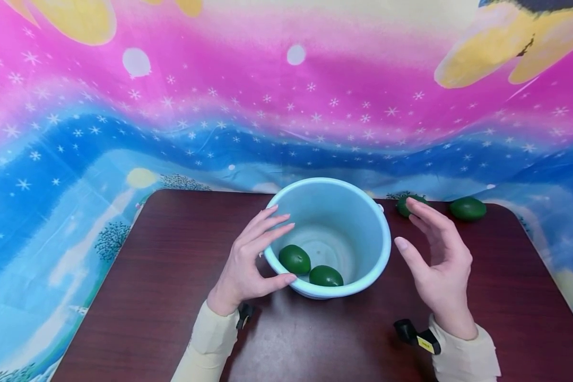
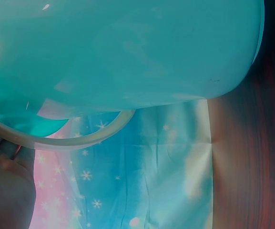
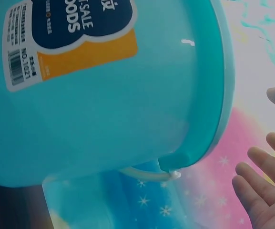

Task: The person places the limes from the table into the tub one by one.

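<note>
A light blue plastic bucket (image 1: 363, 233) stands upright near the table's far edge. Inside, two dark green, smooth oval fruits (image 1: 294, 259) lie side by side against the near left wall. My left hand (image 1: 248, 254) is at the bucket's left rim, fingers spread across it and thumb near the front rim. In the left wrist view that hand is partly hidden beside the pale handle (image 2: 80, 142). My right hand (image 1: 441, 260) hovers right of the bucket, apart from it, with nothing between its loosely bent fingers. The right wrist view shows its fingers spread beyond the rim.
Two more green fruits (image 1: 468, 209) sit at the table's far right edge, one partly behind my right hand. The dark red-brown table (image 1: 172, 276) extends left and toward me. A patterned pink and blue cloth (image 1: 248, 106) hangs behind. The bucket bears a printed label (image 3: 89, 59).
</note>
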Action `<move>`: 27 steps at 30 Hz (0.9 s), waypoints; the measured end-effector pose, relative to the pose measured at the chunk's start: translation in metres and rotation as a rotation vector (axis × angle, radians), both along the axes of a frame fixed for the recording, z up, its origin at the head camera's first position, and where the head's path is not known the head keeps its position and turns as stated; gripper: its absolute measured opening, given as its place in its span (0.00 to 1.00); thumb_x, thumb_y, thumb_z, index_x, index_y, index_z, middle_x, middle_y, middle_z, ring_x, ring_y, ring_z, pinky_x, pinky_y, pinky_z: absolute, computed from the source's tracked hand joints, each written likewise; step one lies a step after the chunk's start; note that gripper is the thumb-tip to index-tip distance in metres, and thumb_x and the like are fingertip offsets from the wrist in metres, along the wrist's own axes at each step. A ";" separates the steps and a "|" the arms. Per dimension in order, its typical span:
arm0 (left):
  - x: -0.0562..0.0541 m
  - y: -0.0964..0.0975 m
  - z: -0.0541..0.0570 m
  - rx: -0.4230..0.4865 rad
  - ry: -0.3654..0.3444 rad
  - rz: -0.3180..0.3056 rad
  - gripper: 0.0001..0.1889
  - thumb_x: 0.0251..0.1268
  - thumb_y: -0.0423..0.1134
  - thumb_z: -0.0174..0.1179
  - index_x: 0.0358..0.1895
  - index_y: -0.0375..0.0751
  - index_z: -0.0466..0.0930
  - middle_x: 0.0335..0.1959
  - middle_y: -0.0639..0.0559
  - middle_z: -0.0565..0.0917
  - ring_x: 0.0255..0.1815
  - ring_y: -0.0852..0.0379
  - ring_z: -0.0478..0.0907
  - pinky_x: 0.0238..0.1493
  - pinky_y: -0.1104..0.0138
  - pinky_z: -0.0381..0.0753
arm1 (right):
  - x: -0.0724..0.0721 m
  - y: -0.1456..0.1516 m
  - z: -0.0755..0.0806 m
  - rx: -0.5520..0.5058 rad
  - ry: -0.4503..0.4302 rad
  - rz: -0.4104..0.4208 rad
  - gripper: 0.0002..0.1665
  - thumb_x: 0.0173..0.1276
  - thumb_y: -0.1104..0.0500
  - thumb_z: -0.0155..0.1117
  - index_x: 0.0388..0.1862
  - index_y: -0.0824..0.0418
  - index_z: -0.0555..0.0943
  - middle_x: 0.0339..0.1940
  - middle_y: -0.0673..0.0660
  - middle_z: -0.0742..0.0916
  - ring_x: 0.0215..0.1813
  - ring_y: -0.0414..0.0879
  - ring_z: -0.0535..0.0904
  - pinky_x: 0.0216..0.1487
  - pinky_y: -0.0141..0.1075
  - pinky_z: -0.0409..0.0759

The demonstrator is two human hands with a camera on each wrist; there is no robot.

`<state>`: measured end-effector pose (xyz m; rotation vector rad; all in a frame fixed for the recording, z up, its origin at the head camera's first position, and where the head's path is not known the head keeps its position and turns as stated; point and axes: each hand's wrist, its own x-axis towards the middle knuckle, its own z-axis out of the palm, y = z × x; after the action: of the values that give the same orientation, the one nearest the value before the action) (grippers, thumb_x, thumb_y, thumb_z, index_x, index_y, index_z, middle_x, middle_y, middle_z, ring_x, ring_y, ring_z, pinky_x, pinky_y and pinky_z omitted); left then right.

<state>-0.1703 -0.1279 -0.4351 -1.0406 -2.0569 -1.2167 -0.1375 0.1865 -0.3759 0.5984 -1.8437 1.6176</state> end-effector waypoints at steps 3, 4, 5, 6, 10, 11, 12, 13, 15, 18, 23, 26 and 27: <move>0.000 0.000 0.000 0.000 0.000 -0.001 0.37 0.59 0.62 0.68 0.64 0.38 0.81 0.66 0.44 0.78 0.72 0.34 0.66 0.73 0.45 0.62 | -0.001 0.002 0.000 -0.026 0.005 0.002 0.30 0.64 0.75 0.68 0.64 0.81 0.73 0.64 0.75 0.78 0.69 0.59 0.73 0.69 0.40 0.72; 0.000 -0.001 0.000 0.000 0.000 -0.001 0.37 0.59 0.62 0.69 0.64 0.38 0.81 0.66 0.44 0.78 0.72 0.34 0.66 0.73 0.45 0.62 | -0.002 0.002 0.000 -0.035 0.006 0.003 0.30 0.63 0.75 0.68 0.64 0.81 0.73 0.63 0.75 0.78 0.69 0.59 0.73 0.69 0.40 0.72; 0.000 -0.001 0.000 0.000 0.002 0.000 0.37 0.59 0.62 0.69 0.64 0.38 0.81 0.66 0.44 0.78 0.72 0.34 0.66 0.73 0.45 0.62 | -0.003 0.003 0.000 -0.047 0.009 0.006 0.30 0.63 0.76 0.68 0.64 0.81 0.73 0.63 0.75 0.78 0.69 0.59 0.73 0.69 0.40 0.72; 0.000 -0.001 0.000 0.000 0.003 0.000 0.37 0.59 0.62 0.68 0.64 0.38 0.81 0.66 0.44 0.78 0.72 0.34 0.66 0.73 0.45 0.62 | -0.003 0.004 0.000 -0.053 0.010 0.005 0.30 0.63 0.76 0.68 0.64 0.81 0.73 0.63 0.75 0.78 0.69 0.59 0.73 0.69 0.41 0.72; 0.000 -0.001 0.000 0.000 0.010 0.002 0.37 0.60 0.63 0.68 0.64 0.38 0.81 0.65 0.44 0.78 0.72 0.34 0.66 0.73 0.45 0.62 | -0.004 0.007 -0.001 -0.067 0.012 -0.009 0.30 0.63 0.76 0.68 0.64 0.81 0.73 0.63 0.74 0.78 0.68 0.58 0.74 0.69 0.41 0.72; 0.000 -0.001 0.000 0.001 0.010 0.002 0.37 0.60 0.63 0.67 0.64 0.38 0.81 0.65 0.44 0.78 0.72 0.34 0.66 0.73 0.45 0.62 | -0.004 0.008 -0.001 -0.070 0.012 -0.011 0.30 0.63 0.76 0.68 0.64 0.81 0.73 0.63 0.74 0.78 0.68 0.58 0.74 0.69 0.41 0.72; 0.000 -0.001 -0.001 0.000 0.010 0.003 0.38 0.60 0.64 0.67 0.64 0.38 0.81 0.66 0.44 0.78 0.72 0.34 0.66 0.73 0.45 0.62 | -0.004 0.008 -0.001 -0.071 0.012 -0.014 0.30 0.63 0.76 0.68 0.64 0.81 0.73 0.63 0.75 0.78 0.67 0.58 0.74 0.70 0.41 0.72; 0.000 -0.001 -0.001 -0.001 0.009 0.003 0.38 0.61 0.64 0.66 0.64 0.38 0.81 0.66 0.44 0.78 0.72 0.34 0.66 0.73 0.45 0.62 | -0.004 0.009 -0.002 -0.072 0.012 -0.016 0.29 0.63 0.76 0.68 0.64 0.81 0.73 0.63 0.75 0.78 0.67 0.58 0.74 0.69 0.41 0.72; 0.000 0.000 -0.001 0.000 0.006 0.001 0.38 0.60 0.64 0.67 0.64 0.38 0.81 0.66 0.44 0.78 0.72 0.35 0.66 0.73 0.45 0.62 | -0.004 0.009 -0.002 -0.076 0.013 -0.017 0.29 0.63 0.76 0.68 0.64 0.81 0.73 0.63 0.75 0.78 0.67 0.58 0.74 0.70 0.41 0.72; 0.000 0.000 -0.001 0.000 0.002 -0.003 0.37 0.60 0.63 0.67 0.64 0.38 0.81 0.66 0.44 0.78 0.72 0.35 0.66 0.73 0.45 0.62 | -0.004 0.010 -0.002 -0.081 0.011 -0.018 0.29 0.63 0.76 0.68 0.64 0.81 0.73 0.63 0.74 0.78 0.68 0.58 0.74 0.70 0.41 0.71; -0.001 -0.001 -0.001 0.000 0.005 -0.003 0.37 0.60 0.62 0.68 0.64 0.37 0.81 0.66 0.44 0.78 0.72 0.35 0.66 0.73 0.45 0.62 | -0.005 0.012 -0.002 -0.073 0.005 -0.038 0.29 0.63 0.76 0.67 0.64 0.80 0.73 0.63 0.74 0.79 0.67 0.58 0.74 0.70 0.41 0.71; -0.001 -0.001 -0.001 0.003 0.007 -0.004 0.37 0.59 0.62 0.69 0.64 0.37 0.81 0.66 0.44 0.78 0.72 0.35 0.66 0.73 0.45 0.61 | -0.005 0.013 -0.001 -0.071 0.003 -0.054 0.29 0.63 0.76 0.67 0.64 0.80 0.74 0.63 0.74 0.79 0.67 0.57 0.75 0.69 0.41 0.72; -0.001 -0.001 -0.001 0.003 0.008 -0.003 0.37 0.59 0.62 0.68 0.64 0.37 0.81 0.66 0.44 0.78 0.72 0.35 0.66 0.73 0.45 0.62 | -0.006 0.013 -0.001 -0.069 0.003 -0.061 0.29 0.63 0.76 0.67 0.64 0.80 0.74 0.64 0.74 0.79 0.67 0.57 0.75 0.69 0.41 0.72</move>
<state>-0.1713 -0.1286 -0.4359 -1.0461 -2.0478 -1.2145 -0.1431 0.1999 -0.3770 0.5092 -1.7792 1.6324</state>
